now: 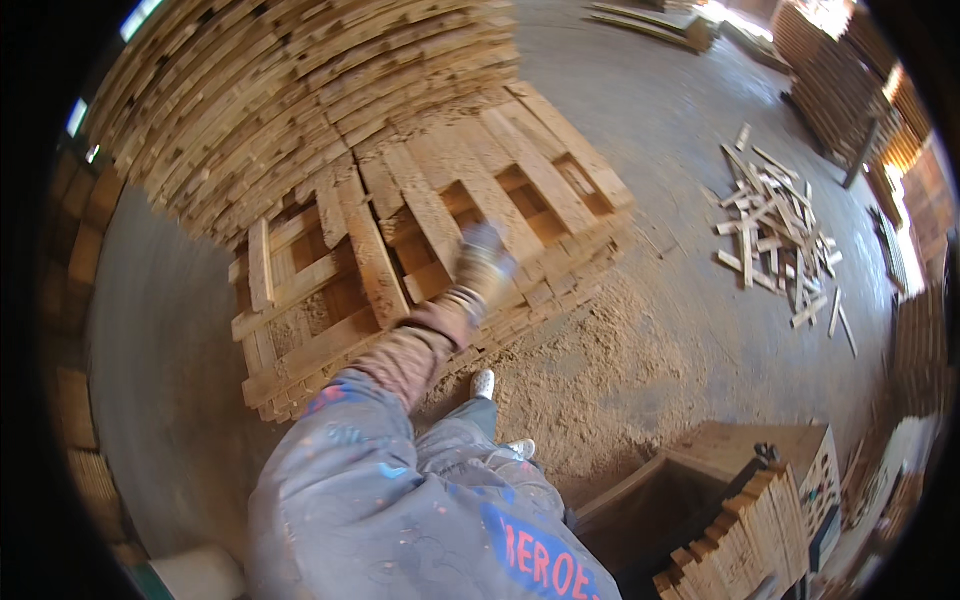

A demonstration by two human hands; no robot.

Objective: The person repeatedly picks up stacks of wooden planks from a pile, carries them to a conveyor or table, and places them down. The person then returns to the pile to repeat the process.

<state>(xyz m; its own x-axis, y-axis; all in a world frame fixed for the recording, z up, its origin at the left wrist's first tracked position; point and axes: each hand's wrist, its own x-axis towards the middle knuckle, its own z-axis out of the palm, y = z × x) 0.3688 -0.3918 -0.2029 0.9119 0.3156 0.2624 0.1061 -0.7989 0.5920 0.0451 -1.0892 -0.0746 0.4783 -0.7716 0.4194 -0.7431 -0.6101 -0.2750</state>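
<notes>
My left hand (485, 262), in a work glove, reaches out over a low stack of slatted wooden pallets (425, 210). It is smeared by motion, so its fingers and anything in them cannot be made out. The hand is nearest the slats at the pallet stack's near edge; whether it touches them is unclear. Sawdust lies scattered over the slats, and dark gaps show between them. No part of my right hand appears.
Tall layers of stacked boards (300, 90) rise behind the pallets. Sawdust (590, 370) covers the floor around my feet. A heap of wood offcuts (775, 220) lies to the right. At lower right, cut wood pieces (745, 535) stand beside a wooden bin (625, 495).
</notes>
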